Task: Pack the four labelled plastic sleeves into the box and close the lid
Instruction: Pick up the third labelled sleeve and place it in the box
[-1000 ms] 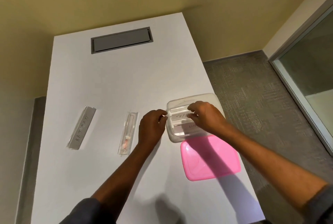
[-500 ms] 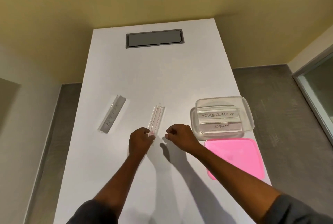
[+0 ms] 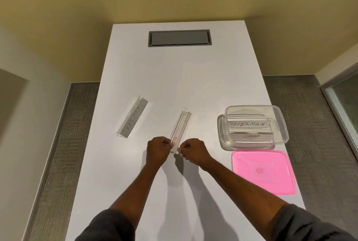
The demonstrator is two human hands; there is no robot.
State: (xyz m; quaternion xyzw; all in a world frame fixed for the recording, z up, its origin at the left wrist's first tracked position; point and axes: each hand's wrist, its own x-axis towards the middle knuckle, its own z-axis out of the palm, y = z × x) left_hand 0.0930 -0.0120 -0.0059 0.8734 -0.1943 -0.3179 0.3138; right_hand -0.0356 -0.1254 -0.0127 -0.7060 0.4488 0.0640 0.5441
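Here, in the head view, we have both hands at the near end of the third sleeve (image 3: 180, 128), which lies on the white bench (image 3: 174, 77) between the Batman sleeve (image 3: 132, 119) and the box (image 3: 253, 126). Our left hand (image 3: 157, 150) is curled with its grip pinching the sleeve's near left edge, beside the small red mark. Our right hand (image 3: 192, 152) is curled too, its fingertips pressed together at the sleeve's near right corner. We cannot tell for sure whether they have already closed on the plastic or only touch it.

The box stands open near the right edge of the bench, with the Superman sleeve (image 3: 248, 124) and the Elephant sleeve (image 3: 251, 136) already lying crosswise inside. The pink lid (image 3: 263, 172) rests flat on the bench just in front of the box. So we judge the task half done.

To do this step well, we should hold the sleeve by its stiff long edges, not the thin clear face, since it looks light and slippery. We lift it level, turn it to run the same way as the two inside, and lower it flat beside or on top of them. We should keep it below the rim, so that the lid can seat later.
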